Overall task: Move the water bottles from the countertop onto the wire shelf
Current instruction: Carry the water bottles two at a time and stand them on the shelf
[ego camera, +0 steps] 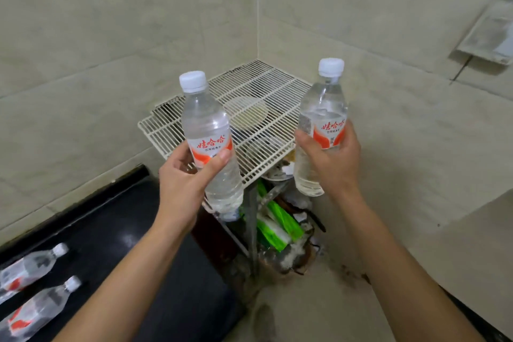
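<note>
left grip (188, 183) clamped on left bottle (206, 116), right grip (330, 159) on right bottle (322, 103) — both near wire shelf (266, 83).

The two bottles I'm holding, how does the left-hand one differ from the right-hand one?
The left-hand bottle tips its cap leftward; the right-hand bottle tips its cap rightward. The left-hand bottle's label shows mostly; the right hand covers more of the right-hand bottle's label. Both are clear, white-capped, red-labelled.

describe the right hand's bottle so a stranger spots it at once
Find the white wire shelf in the tiled corner. Two capped bottles are held before it; the right-hand bottle is by its right edge. Unlike the left-hand bottle, its cap leans right.
</note>
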`<state>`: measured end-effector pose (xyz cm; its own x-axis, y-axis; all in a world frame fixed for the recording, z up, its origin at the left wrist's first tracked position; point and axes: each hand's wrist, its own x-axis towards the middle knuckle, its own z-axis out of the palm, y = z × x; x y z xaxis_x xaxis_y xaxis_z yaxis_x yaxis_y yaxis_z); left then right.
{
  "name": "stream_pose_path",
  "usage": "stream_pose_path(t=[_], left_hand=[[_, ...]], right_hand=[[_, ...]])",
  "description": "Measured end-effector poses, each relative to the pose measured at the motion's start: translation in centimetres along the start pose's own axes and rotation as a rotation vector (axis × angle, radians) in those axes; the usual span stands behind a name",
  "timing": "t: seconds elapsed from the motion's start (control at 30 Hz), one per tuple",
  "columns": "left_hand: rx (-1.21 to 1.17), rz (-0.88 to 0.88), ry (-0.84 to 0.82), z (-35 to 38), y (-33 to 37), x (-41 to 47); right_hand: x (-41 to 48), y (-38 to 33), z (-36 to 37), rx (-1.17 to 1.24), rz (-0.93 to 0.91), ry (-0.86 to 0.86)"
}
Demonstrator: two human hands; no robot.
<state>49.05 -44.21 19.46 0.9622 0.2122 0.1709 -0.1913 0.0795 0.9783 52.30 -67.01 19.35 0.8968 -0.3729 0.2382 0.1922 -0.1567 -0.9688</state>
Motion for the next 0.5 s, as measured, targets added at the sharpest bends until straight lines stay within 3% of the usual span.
stream_pose_path(t=[0.27, 0.5], left_hand=[[0.063, -0.012, 0.048, 3.0, -1.6, 11.1], [0.086, -0.073, 0.188, 3.8, -4.2, 18.3]], right_hand=[[11.5, 1.1, 4.5, -0.011, -0.002, -0.135], [19.7, 3.8, 10.6, -0.010, -0.015, -0.389]])
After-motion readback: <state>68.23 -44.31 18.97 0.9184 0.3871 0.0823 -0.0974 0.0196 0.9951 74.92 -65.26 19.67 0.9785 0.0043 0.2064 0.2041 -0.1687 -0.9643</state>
